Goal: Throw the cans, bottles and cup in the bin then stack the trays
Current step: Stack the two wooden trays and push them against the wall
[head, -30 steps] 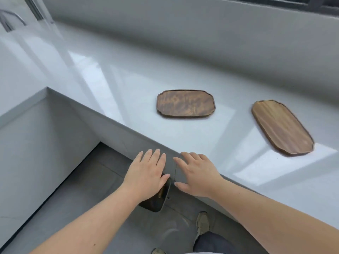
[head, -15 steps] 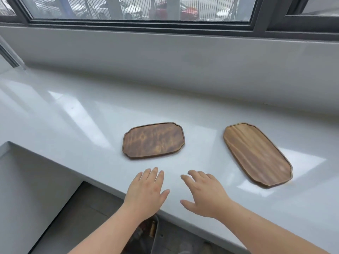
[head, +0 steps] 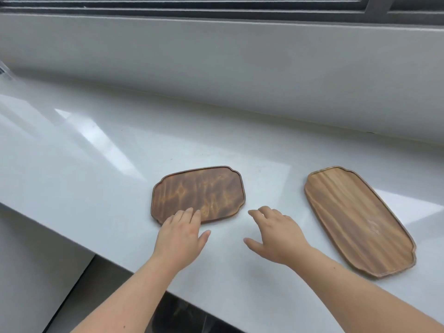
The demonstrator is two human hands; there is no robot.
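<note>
Two wooden trays lie flat and apart on the white counter (head: 72, 169). The dark, short tray (head: 199, 191) is in the middle; the lighter, longer tray (head: 355, 217) lies to the right, angled. My left hand (head: 181, 239) is open, palm down, with its fingertips over the dark tray's near edge. My right hand (head: 276, 234) is open too, hovering over bare counter between the two trays, touching neither. Both trays hold nothing. No cans, bottles or cup show.
A grey wall (head: 216, 68) and a window frame (head: 216, 6) run behind the counter. Below the counter's front edge, a dark bin (head: 182, 316) is partly visible between my forearms. The floor (head: 79, 296) shows at the lower left.
My view has lifted from the bin under the counter to the countertop. Both hands have moved forward over the counter; the left now reaches the dark tray's near edge.
</note>
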